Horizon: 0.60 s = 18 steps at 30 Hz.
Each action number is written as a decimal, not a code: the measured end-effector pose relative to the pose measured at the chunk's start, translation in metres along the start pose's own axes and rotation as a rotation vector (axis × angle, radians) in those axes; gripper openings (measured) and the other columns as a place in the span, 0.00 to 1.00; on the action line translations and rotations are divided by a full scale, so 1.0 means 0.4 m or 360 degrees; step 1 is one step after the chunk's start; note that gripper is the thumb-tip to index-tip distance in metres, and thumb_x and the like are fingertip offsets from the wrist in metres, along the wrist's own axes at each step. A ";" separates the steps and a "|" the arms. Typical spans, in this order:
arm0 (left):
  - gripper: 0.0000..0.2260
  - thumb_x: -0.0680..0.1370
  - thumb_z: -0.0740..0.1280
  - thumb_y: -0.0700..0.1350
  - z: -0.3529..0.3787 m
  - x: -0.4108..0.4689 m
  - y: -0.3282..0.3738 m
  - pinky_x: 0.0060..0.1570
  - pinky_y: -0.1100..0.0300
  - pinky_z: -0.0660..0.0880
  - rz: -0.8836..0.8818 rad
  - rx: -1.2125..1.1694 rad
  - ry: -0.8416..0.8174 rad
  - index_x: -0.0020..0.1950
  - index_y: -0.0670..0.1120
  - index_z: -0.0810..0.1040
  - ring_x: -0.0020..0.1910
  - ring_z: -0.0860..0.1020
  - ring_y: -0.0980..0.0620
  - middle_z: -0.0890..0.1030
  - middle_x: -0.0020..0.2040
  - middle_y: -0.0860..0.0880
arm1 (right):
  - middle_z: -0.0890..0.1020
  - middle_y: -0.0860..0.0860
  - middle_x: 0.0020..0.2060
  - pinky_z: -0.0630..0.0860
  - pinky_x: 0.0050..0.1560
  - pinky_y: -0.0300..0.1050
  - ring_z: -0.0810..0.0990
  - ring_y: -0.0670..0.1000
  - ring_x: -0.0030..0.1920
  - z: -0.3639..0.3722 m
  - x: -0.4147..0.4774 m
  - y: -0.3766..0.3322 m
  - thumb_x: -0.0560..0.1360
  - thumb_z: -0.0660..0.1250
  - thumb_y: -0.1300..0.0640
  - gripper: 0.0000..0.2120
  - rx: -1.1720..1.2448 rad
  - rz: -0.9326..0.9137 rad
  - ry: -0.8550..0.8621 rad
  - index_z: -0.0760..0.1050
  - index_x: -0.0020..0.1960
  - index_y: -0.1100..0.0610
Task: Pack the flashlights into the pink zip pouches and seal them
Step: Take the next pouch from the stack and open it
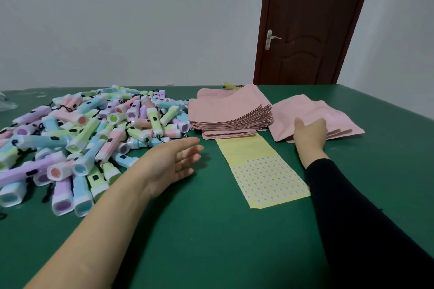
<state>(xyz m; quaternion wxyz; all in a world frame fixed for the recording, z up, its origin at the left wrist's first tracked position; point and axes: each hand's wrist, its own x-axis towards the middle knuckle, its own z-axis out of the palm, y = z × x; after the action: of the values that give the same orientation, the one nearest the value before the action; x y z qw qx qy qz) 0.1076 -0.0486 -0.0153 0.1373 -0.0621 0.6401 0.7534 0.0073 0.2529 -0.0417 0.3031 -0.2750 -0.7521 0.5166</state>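
A large heap of pastel flashlights [82, 138] lies loose on the left of a green surface [211, 241], none visibly packed. Just beside it sits a tall stack of flat pink zip pouches [230, 112]. Further right is a loose pile of pouches [312, 108], whether filled or not impossible to tell. The right hand [310, 133] rests on that pile, fingers stretched forward. The left hand [173, 164] hovers empty, fingers straight, near the heap. The job looks barely begun. A yellow sticker sheet [263, 171] lies between the hands, and a brown door [305, 30] stands behind. Nothing seems to block either reach
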 end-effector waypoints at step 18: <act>0.15 0.77 0.69 0.48 -0.002 0.010 -0.008 0.45 0.60 0.76 0.0026 0.0017 -0.0005 0.62 0.46 0.79 0.38 0.81 0.57 0.85 0.47 0.51 | 0.44 0.60 0.78 0.39 0.75 0.60 0.45 0.56 0.79 -0.025 0.023 0.011 0.75 0.67 0.49 0.49 -0.0333 0.0147 -0.0103 0.35 0.77 0.66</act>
<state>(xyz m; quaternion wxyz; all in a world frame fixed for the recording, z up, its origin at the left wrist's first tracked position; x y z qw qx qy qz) 0.1046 -0.0485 -0.0198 0.1325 -0.0548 0.6443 0.7512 0.0090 0.2670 -0.0417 0.2243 -0.3225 -0.7978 0.4574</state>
